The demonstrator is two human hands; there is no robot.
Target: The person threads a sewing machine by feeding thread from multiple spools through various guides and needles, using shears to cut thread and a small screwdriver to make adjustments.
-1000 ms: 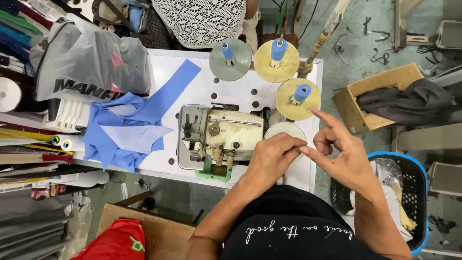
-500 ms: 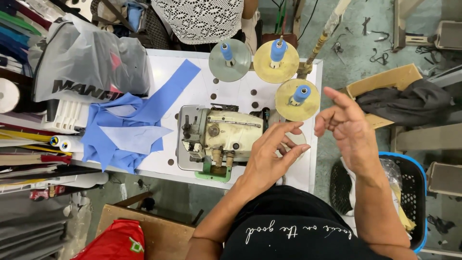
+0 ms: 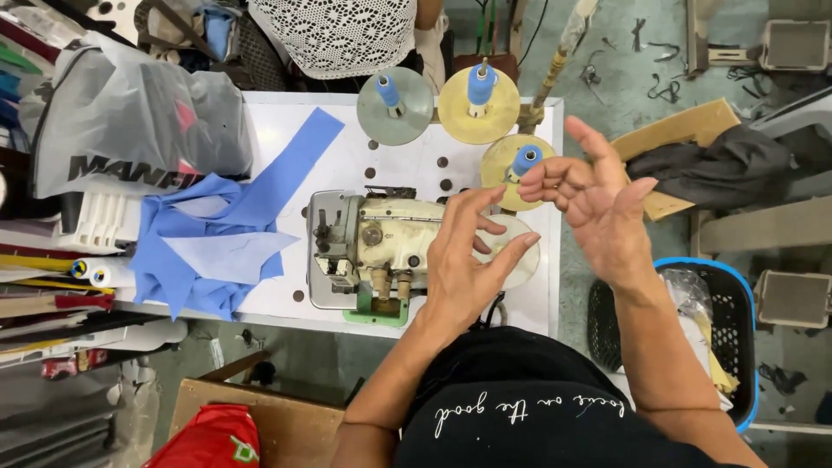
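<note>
The person sits at a white desk (image 3: 286, 165) and looks down at a cream sewing machine (image 3: 373, 247) that stands near the front edge of it. The left hand (image 3: 464, 260) hovers over the right end of the machine, palm down, with its fingers (image 3: 511, 256) spread apart and holding nothing. Under the fingertips lies a pale round disc (image 3: 520, 260), but it is not clear whether the hand touches it.

The right hand (image 3: 598, 204) is lifted beside the right edge of the desk, palm turned toward the person. Its fingers (image 3: 546, 178) are loosely curled and its thumb points up; the curled fingertips come close to a blue thread spool (image 3: 526, 159) that stands on a yellow disc (image 3: 501, 165). If a thin thread runs between the fingers, it is too fine to see.

Behind this spool stand two more blue spools, one on a yellow disc (image 3: 477, 108) and one on a grey-green disc (image 3: 394, 108). To the left of the machine, pieces of blue fabric (image 3: 217, 251) lie on the desk, with one long strip (image 3: 290, 169) that reaches toward the back. A grey plastic bag (image 3: 139, 130) rests at the left back corner. On the floor to the right stands a black basket with a blue rim (image 3: 737, 286).
</note>
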